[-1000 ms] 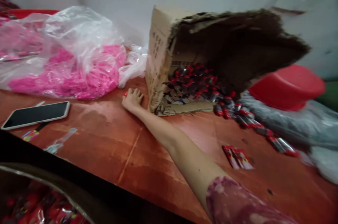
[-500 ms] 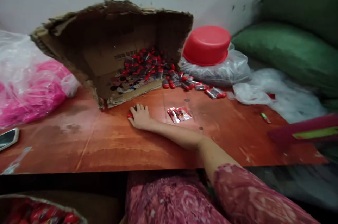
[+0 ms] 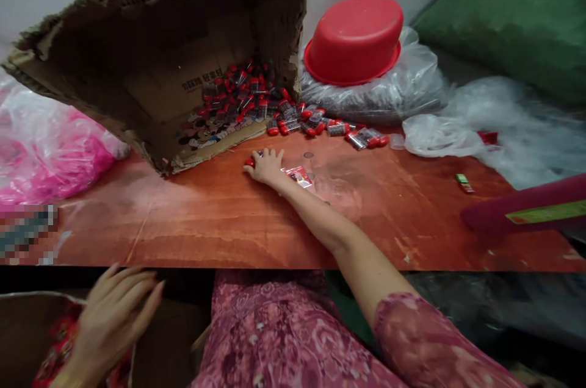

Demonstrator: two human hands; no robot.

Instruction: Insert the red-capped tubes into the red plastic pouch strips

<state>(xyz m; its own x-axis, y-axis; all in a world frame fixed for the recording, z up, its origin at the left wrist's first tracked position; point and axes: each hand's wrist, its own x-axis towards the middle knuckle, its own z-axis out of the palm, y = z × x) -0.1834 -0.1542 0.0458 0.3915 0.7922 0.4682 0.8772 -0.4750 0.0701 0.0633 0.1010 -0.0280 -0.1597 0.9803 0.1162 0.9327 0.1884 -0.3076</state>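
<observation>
— What's changed just now?

— The left hand (image 3: 114, 315) has come into view, low at 7 o'clock, below the table (image 3: 206, 229) edge and over the low box (image 3: 21, 324). Its fingers are loose and a little apart, with nothing in them. The right hand (image 3: 267, 166) has slid along from in front of the carton (image 3: 151, 58) flap, and the packet (image 3: 300, 176) now lies against its wrist, at 4 o'clock.

— Is it holding anything?

— Its fingers are bent over one red-capped tube (image 3: 249, 162) lying on the table. Clamped or only pressing, I can't tell. I'd say that tube travelled along under the hand, and both hands are in play now.

— How much room around it?

— The carton flap is just beside it at 10 o'clock. The spilled tubes (image 3: 320, 127) are near at 1 o'clock, with the basin (image 3: 354, 40) well beyond them. From 5 to 8 o'clock it's bare board back to the near edge. A roll (image 3: 526, 211) pokes in at 3 o'clock, well apart.
</observation>
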